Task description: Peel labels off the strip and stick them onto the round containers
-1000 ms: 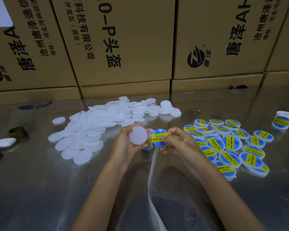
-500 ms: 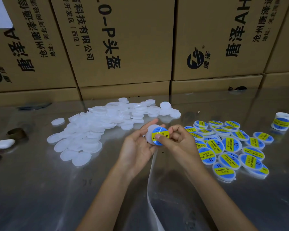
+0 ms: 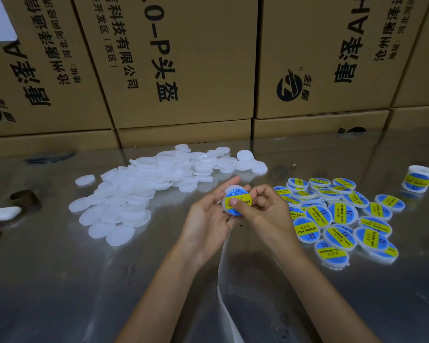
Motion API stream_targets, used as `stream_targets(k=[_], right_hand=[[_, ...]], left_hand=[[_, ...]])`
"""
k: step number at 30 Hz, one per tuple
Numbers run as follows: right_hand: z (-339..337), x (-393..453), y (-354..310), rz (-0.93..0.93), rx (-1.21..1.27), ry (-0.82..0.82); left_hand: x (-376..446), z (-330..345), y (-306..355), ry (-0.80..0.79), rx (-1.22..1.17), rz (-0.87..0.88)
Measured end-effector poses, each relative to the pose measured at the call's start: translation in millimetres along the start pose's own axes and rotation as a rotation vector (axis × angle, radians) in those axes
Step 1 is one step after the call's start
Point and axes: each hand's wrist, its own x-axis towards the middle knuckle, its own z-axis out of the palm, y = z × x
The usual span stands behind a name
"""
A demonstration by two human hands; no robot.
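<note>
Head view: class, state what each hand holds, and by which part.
The left hand grips the round container by its rim; the right hand's thumb presses its label flat.

pretty dim and warm overall, kind of yellowish indoor light coming from above. the shiny table (image 3: pixel 60 280) throws back a soft, smeary glare and mirrors the cardboard boxes (image 3: pixel 183 58) along its far edge. my forearms drop faint dark shadows on it near the bottom. centre is sharp enough to read the yellow print on the labelled lids (image 3: pixel 342 214). wide-angle lens bends the box edges outward toward the sides, and the corners go darker and softer.
</note>
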Motion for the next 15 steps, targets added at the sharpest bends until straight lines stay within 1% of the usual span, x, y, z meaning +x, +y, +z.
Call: stream_targets(k=[5, 8, 12, 15], right_hand=[[-1.3, 1.4, 1.7, -0.013, -0.050, 0.023], [-2.2, 0.1, 4.1, -0.045, -0.161, 0.054], [-5.3, -1.8, 4.6, -0.178, -0.408, 0.135], [-4.0, -2.3, 4.9, -0.254, -0.475, 0.142]], left_hand=[[0.3, 0.4, -3.1, 0.013, 0.029, 0.008], [0.7, -0.2, -3.5, 0.021, 0.059, 0.020], [1.4, -1.4, -1.9, 0.027, 0.054, 0.042], [0.7, -1.0, -1.0, 0.027, 0.025, 0.036]])
